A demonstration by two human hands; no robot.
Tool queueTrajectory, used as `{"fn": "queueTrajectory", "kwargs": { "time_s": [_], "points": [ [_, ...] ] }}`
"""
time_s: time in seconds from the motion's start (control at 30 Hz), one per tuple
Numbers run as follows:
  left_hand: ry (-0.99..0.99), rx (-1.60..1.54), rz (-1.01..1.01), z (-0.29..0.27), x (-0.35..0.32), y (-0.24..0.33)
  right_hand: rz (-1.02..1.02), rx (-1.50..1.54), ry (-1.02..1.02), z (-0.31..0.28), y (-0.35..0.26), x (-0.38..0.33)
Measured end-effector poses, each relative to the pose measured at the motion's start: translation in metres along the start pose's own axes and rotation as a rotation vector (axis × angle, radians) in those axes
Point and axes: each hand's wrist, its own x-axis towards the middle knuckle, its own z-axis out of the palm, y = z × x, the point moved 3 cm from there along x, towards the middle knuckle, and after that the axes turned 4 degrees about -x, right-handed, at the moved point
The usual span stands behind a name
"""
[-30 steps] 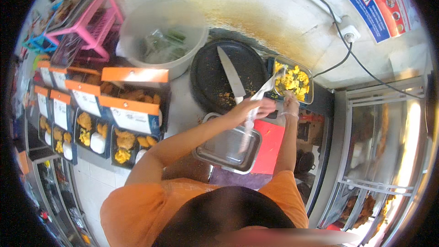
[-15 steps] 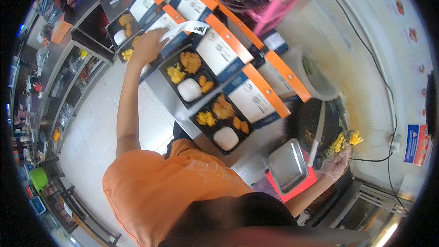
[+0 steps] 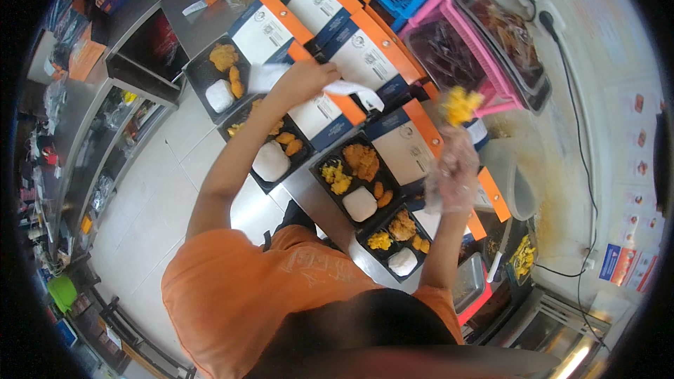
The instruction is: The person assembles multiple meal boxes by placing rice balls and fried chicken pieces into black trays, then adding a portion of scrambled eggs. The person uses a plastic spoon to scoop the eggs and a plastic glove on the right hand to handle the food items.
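My left hand (image 3: 303, 84) is closed on a white paper strip (image 3: 359, 91), which sticks out on both sides of it above the meal trays. My right hand (image 3: 453, 168), in a clear plastic glove, is raised over the boxes. Its fingers are closed on a blurred utensil carrying yellow scrambled egg (image 3: 461, 105). Black meal trays (image 3: 322, 177) stand in a row with white rice (image 3: 360, 204), fried chicken (image 3: 361, 161), nuggets (image 3: 383, 195) and egg. In the farthest tray (image 3: 194, 69), chicken, nuggets and rice show, and one compartment is bare.
White cartons (image 3: 263, 27) with orange flaps stand behind the trays on a metal counter (image 3: 309, 200). Beyond are a pink basket (image 3: 491, 74) and a blue crate (image 3: 411, 10). At right, a metal pan (image 3: 469, 284) sits near more egg (image 3: 523, 256). Power cords hang on the wall.
My right hand has come from the egg at the lower right up over the cartons, carrying egg. My view has shifted; the left hand still holds the paper strip.
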Motion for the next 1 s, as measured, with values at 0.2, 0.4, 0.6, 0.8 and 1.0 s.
{"fn": "queueTrajectory", "kwargs": {
  "time_s": [0.2,0.4,0.6,0.8,1.0],
  "points": [
    [0.445,0.131,-0.172,-0.033,-0.150,0.034,0.325,0.237,-0.339,0.142,0.066,0.057],
    [0.522,0.035,-0.265,-0.018,-0.178,0.034,-0.313,-0.754,-0.286,0.225,0.138,0.064],
    [0.534,-0.012,-0.266,-0.012,-0.173,0.031,-0.321,-0.658,-0.144,0.230,0.132,0.067],
    [0.516,0.016,-0.275,-0.012,-0.154,0.033,-0.318,-1.032,-0.386,0.228,0.111,0.059],
    [0.506,0.056,-0.288,-0.018,-0.145,0.035,-0.204,-1.079,-0.513,0.234,0.119,0.051]
  ]
}}
